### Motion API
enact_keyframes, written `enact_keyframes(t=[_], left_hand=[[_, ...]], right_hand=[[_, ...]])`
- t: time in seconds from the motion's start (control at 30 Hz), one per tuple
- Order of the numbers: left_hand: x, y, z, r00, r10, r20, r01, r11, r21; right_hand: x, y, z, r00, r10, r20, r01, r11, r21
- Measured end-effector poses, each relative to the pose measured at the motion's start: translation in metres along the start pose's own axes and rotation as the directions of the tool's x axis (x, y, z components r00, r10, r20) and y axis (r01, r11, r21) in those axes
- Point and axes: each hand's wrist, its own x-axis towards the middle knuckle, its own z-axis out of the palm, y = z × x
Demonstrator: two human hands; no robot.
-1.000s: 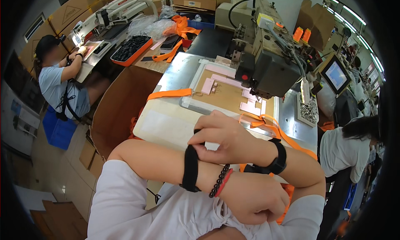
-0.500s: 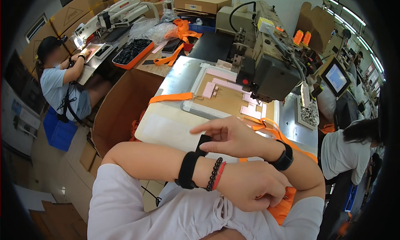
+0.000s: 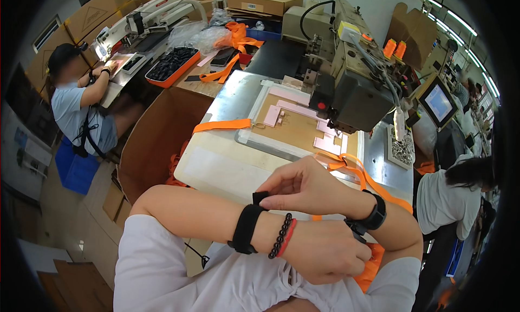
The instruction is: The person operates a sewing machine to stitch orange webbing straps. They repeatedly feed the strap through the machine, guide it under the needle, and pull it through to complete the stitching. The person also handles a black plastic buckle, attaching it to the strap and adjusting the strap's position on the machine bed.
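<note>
My forearms cross in front of my white top. My left hand reaches to the right, its fingers curled inward; what they hold, if anything, is hidden. Around my left wrist sit a wide black band, a dark bead bracelet and a red one. Above that wrist, my right hand pinches a short black strap end, which seems to belong to the band. A black wristband is on my right wrist. Orange fabric lies beneath my left fingers.
Ahead stands a sewing machine over a framed template with orange webbing. A cardboard box is at left, a tray of metal parts at right. One person works left; another sits right.
My right fingers have closed together on the black strap end and drawn slightly lower. My left hand has shifted and turned a little, its fingers still curled.
</note>
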Motion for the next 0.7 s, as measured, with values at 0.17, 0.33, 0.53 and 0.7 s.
enact_keyframes(t=[0.17,0.33,0.53,0.7], left_hand=[[-0.001,-0.003,-0.001,1.000,-0.001,0.006,0.001,1.000,0.007],[-0.003,-0.006,-0.001,0.999,-0.004,-0.053,0.000,0.996,-0.091],[0.002,-0.003,-0.007,0.996,0.008,-0.092,-0.015,0.997,-0.080],[0.008,-0.004,-0.019,0.984,0.014,-0.179,-0.042,0.987,-0.155]], right_hand=[[-0.004,0.005,0.003,0.999,-0.024,-0.049,0.017,0.990,-0.141],[-0.003,0.013,0.000,0.971,-0.237,0.014,0.225,0.902,-0.369],[-0.003,0.011,-0.003,0.936,-0.344,0.079,0.350,0.878,-0.327],[-0.006,0.006,-0.009,0.955,-0.251,0.158,0.275,0.949,-0.155]])
